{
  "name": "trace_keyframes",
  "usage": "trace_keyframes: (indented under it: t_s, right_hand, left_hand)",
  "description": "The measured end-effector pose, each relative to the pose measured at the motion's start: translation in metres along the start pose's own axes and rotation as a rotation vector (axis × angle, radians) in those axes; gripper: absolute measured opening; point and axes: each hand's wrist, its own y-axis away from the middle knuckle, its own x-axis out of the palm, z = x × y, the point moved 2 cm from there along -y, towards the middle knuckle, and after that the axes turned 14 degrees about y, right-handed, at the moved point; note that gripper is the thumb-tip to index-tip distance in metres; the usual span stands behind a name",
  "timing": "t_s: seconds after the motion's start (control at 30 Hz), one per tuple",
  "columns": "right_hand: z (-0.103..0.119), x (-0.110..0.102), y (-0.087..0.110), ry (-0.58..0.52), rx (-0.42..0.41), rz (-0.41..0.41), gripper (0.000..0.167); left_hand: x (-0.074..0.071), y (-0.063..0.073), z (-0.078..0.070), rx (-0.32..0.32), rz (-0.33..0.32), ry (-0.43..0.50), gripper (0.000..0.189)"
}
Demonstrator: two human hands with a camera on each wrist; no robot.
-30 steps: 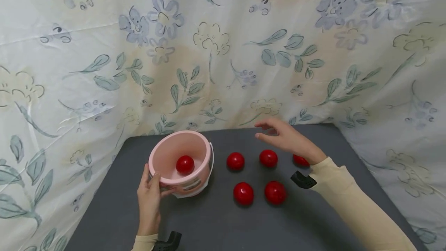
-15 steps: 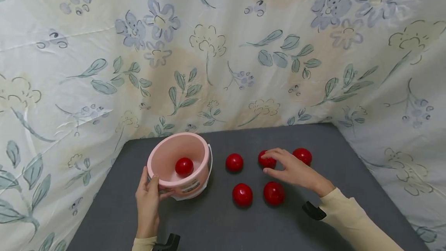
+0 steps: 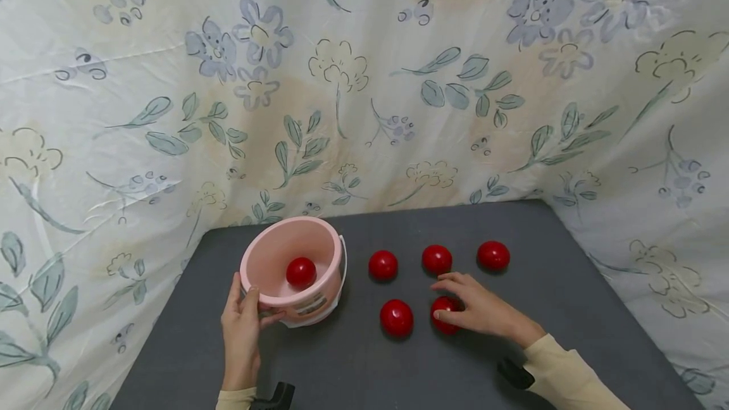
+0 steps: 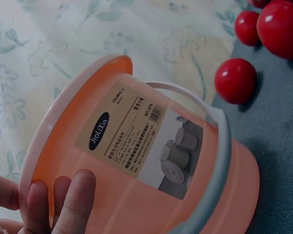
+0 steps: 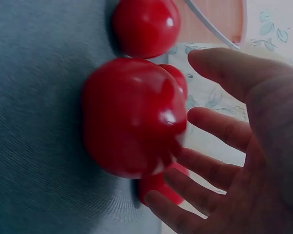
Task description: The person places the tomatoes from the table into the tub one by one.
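Observation:
A pink plastic bucket [image 3: 269, 257] tilts toward me at the left of the dark table, with one glossy red ball [image 3: 300, 273] inside. My left hand [image 3: 242, 337] grips its rim at the near left; the left wrist view shows fingertips [image 4: 80, 195] against the outer wall beside a printed label [image 4: 141, 139]. On the right, my right hand [image 3: 484, 310] is over the nearer right red ball [image 3: 444, 304], thumb and fingers spread. In the right wrist view, that ball [image 5: 129, 114] sits on the cloth before the open palm, the fingertips right at its side.
Other red balls stand around: one at near centre [image 3: 396, 318] and three in a back row, left [image 3: 383, 265], middle [image 3: 436, 259] and right [image 3: 493, 255]. The bucket's white handle [image 3: 343, 271] hangs on its right side. A floral curtain [image 3: 364, 81] rises behind the table.
My right hand has come down and toward me, past the middle back ball to the nearer right ball, uncovering the back right ball. The left hand and bucket hold the same place.

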Motion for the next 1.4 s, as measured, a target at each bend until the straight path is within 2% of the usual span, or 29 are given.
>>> trace_keyframes:
  t_s: [0.4,0.63,0.9,1.03,1.4]
  right_hand:
    - [-0.001,0.024,0.004,-0.023,0.003,0.056,0.056]
    - [0.002,0.025,0.006,-0.01,0.02,0.054,0.052]
    - [0.004,0.025,0.006,0.005,0.029,0.044,0.049]
    - [0.005,0.027,0.001,-0.006,0.015,0.059,0.05]
    - [0.002,0.025,0.003,-0.007,0.02,0.066,0.056]
  left_hand:
    - [0.002,0.0,0.001,-0.002,-0.008,-0.004,0.067]
    - [0.003,0.0,0.001,-0.019,-0.03,-0.006,0.067]
    - [0.003,-0.002,-0.001,-0.007,-0.012,0.013,0.067]
    - [-0.002,-0.002,-0.002,-0.003,-0.024,0.014,0.067]
    - [0.001,-0.003,0.001,0.005,0.015,0.004,0.067]
